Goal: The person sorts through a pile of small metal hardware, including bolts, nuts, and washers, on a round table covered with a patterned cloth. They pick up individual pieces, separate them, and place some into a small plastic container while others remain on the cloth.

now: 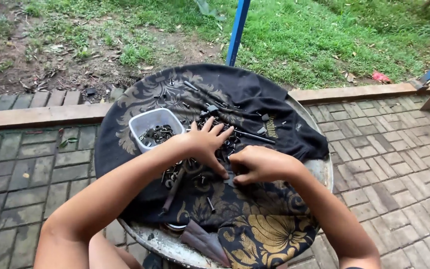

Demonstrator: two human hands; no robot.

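Bolt pile (215,132) under hands; plastic tub (151,121) holds washers (156,134).

Ground: grey brick paving (399,169), wooden kerb (41,115)
Upper frame: grass (299,35), bare soil (6,65)
Top centre: blue pole (238,30)
Light: daylight

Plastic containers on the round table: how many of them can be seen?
1. The white plastic container stands on the black cloth, at the table's left side, beside the left hand. It holds small metal parts. Others may be hidden under the arms.
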